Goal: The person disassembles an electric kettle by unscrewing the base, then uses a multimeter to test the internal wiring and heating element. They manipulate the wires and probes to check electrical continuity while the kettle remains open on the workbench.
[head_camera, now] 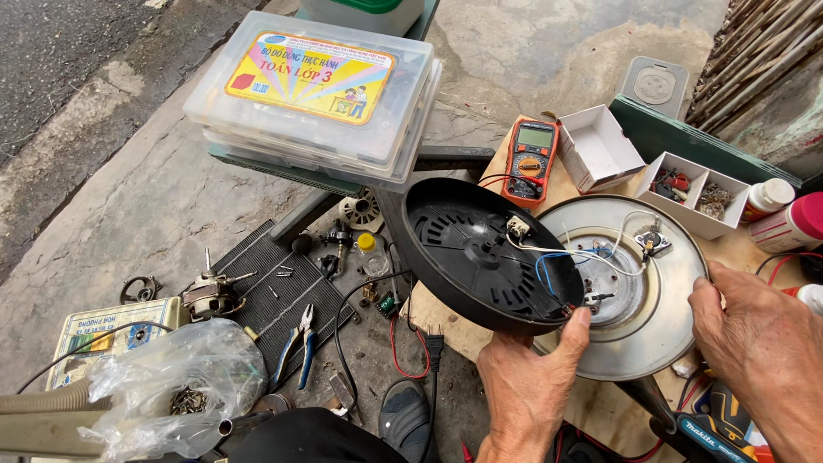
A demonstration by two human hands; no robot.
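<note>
Gripping a round black plastic base, left hand beside shiny metal pan.

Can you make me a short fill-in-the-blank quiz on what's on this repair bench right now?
1. The left hand holds up the black base, tilted on its ____.
2. The right hand rests on the rim of the round ____ pan.
3. White and ____ wires run from base to pan.
4. The multimeter has an ____ casing.

Missing words: edge; metal; blue; orange
</note>
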